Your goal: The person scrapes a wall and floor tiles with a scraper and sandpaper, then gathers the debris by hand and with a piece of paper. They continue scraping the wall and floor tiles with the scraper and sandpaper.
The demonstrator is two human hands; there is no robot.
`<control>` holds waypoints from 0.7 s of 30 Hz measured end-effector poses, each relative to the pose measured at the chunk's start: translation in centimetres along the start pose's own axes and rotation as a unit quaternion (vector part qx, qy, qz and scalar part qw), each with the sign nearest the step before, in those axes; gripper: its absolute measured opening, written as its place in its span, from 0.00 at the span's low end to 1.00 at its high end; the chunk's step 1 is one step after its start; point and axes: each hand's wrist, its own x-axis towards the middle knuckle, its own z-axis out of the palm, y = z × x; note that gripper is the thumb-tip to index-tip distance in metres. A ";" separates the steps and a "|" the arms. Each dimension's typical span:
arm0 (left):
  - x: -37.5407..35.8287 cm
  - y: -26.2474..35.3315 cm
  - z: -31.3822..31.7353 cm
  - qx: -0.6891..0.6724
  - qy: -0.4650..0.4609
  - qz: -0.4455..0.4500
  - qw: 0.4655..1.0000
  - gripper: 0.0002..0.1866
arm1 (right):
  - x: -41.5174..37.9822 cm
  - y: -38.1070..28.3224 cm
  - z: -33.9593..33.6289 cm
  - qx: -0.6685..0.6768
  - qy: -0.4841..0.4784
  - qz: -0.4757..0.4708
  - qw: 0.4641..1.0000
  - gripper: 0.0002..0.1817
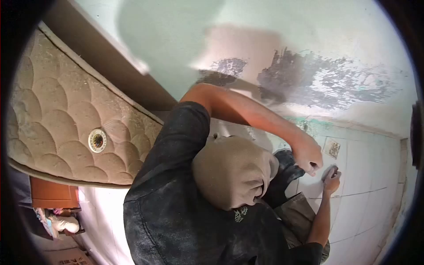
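Note:
My left hand (308, 155) is closed, its fingers curled with a dark gap between thumb and finger; what it holds, if anything, I cannot make out. Just below and right of it, my right hand (332, 182) grips a small dark object (332, 170) low over the white tiled floor (364, 176). Beside the hands lies a small square patch (331, 148) with a brownish pattern. A dusty black shape (282, 170) shows near my left wrist, past the beige rounded cloth (232, 172) in the middle of the view.
The pale green wall (375, 26) carries rough grey scraped patches (300, 79). A quilted tan mattress (66, 119) leans at the left. Below it are an orange-brown box (53, 193) and a cardboard box (66, 257).

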 end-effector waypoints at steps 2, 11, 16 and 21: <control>0.7 0.3 0.7 0.016 -0.025 0.021 0.999 0.15 | -0.3 -0.2 -1.1 0.063 -0.030 -0.014 0.997 0.25; 1.1 1.0 5.3 0.125 -0.052 0.076 0.988 0.12 | -1.8 0.4 -15.6 -0.271 -0.295 -0.206 0.893 0.21; 0.5 8.2 5.4 -0.173 -0.120 -0.012 0.977 0.12 | -1.0 -0.9 -24.3 -0.358 -0.265 -0.168 0.880 0.20; -3.0 9.0 5.0 -0.094 -0.192 -0.001 0.977 0.11 | 4.4 -1.9 -21.2 -0.368 -0.197 -0.227 0.880 0.11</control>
